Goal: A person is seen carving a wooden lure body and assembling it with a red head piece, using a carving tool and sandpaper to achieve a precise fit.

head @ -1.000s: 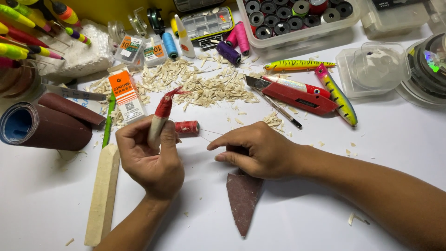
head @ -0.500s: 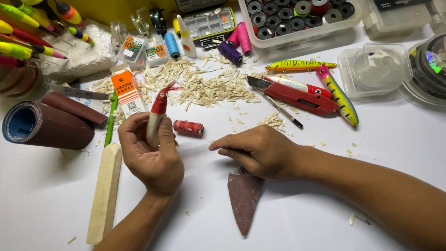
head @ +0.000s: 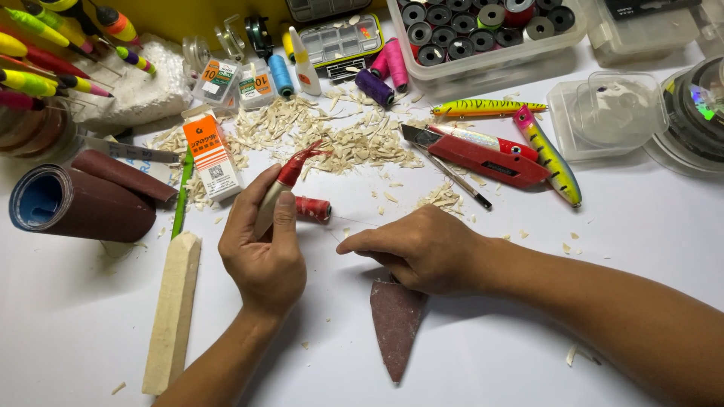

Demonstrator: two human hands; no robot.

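My left hand (head: 264,252) grips a slim wooden lure body (head: 280,188) with a red tip, held upright over the white table (head: 528,347). A red thread spool (head: 312,209) lies just right of it, with a thin thread running toward my right hand (head: 418,249). That hand rests palm down with its fingers pinched together on the thread, and it covers the top of a pointed piece of dark red sandpaper (head: 395,324). A pale wooden block (head: 175,309) lies to the left of my left forearm.
Wood shavings (head: 332,136) are heaped behind the hands. A red utility knife (head: 483,154), painted fish lures (head: 547,154), a sandpaper roll (head: 83,200), an orange box (head: 211,154), thread spools (head: 377,83), and clear plastic boxes (head: 483,30) ring the work area.
My left hand has tilted the lure body slightly and shifted right. My right hand has crept a little left along the table.
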